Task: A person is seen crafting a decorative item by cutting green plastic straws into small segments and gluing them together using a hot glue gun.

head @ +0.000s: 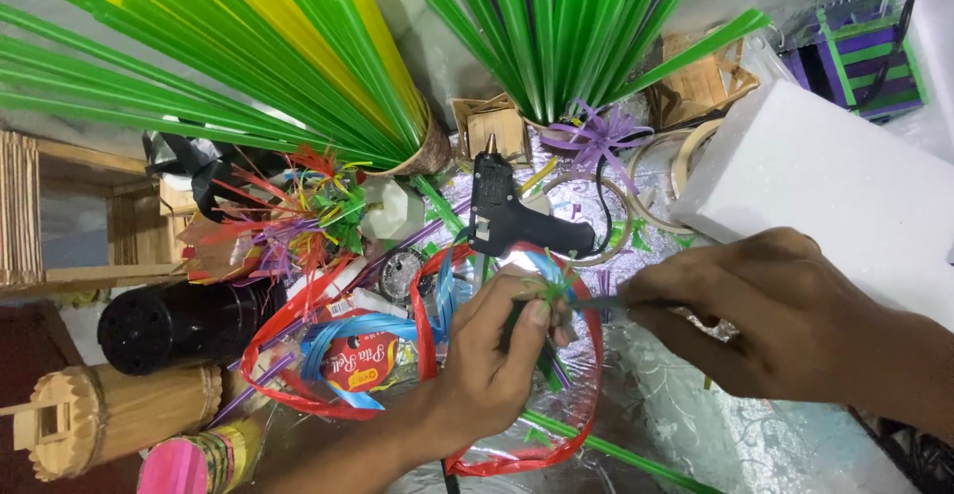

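Observation:
My left hand (492,360) is closed around a small bundle of green straw strips (549,295) whose frayed green and blue ends spread out above the fingers. My right hand (785,320) comes in from the right and pinches a thin dark strip (601,303) that runs to the bundle's top. Both hands hover over a silver foil sheet (676,405). A black glue gun (507,214) lies just beyond the hands, nozzle pointing away.
Red ribbon loops (517,454) and blue ribbon (348,335) lie under the hands. Two fans of long green straws (556,27) stand at the back. A white foam block (845,186) sits right, tape rolls (646,191) behind, a black pot (169,325) and stick crafts (89,414) left.

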